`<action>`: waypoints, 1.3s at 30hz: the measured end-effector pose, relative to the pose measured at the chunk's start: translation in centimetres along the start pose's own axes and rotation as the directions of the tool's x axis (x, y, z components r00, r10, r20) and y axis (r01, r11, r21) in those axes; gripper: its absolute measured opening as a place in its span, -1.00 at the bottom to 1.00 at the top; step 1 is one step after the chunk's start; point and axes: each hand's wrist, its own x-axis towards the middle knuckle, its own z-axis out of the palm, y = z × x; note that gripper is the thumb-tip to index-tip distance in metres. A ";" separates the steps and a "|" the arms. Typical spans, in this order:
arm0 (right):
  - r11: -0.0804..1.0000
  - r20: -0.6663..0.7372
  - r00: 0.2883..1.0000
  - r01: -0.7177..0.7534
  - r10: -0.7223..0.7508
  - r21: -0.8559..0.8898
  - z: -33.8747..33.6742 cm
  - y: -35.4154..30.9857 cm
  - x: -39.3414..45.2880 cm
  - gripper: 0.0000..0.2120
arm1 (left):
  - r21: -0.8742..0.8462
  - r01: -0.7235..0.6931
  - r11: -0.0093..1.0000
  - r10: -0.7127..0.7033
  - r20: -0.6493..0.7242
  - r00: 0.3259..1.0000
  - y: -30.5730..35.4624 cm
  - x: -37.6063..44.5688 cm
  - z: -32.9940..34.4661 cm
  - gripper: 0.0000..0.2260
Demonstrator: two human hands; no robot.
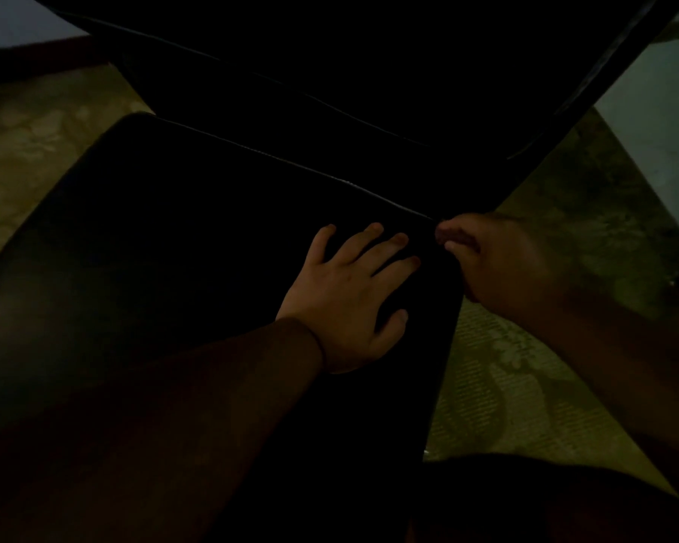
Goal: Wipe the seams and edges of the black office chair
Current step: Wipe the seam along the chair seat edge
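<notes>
Black office chair (pixel 181 244) stood on a patterned floor (pixel 526 386), seat right under the camera, backrest (pixel 369 64) rising behind it. Left hand (pixel 349 295) lay flat on the seat with fingers spread, bracing it. Right hand (pixel 498 260) was curled at the seat's back right corner, where the pale seam (pixel 275 158) ends; too dark to tell if it held a cloth. Best bet there was probably steady pressure right along the piping, with the bracing hand staying put. Upholstery looked smooth, dark, leather-like.
</notes>
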 end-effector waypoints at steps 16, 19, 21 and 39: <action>0.988 -0.014 1.000 0.021 -0.023 -0.152 0.0 -0.5 1.5 -0.84 | -0.024 0.061 0.998 -0.060 0.026 0.998 0.0 0.2 0.1 -0.36; 0.987 -0.016 1.000 -0.016 0.014 -0.162 0.2 -1.3 1.6 -0.81 | -0.027 0.065 0.998 -0.064 0.019 0.998 0.0 0.1 0.1 -0.36; 0.990 0.026 1.000 0.014 -0.010 -0.143 -0.2 -1.3 0.8 -0.82 | -0.026 0.063 0.998 -0.062 0.018 0.998 0.0 0.2 0.2 -0.36; 0.969 -0.018 1.000 0.013 -0.018 -0.247 0.6 -2.8 2.6 -0.81 | -0.029 0.060 0.998 -0.059 0.020 0.998 -0.3 0.3 0.4 -0.34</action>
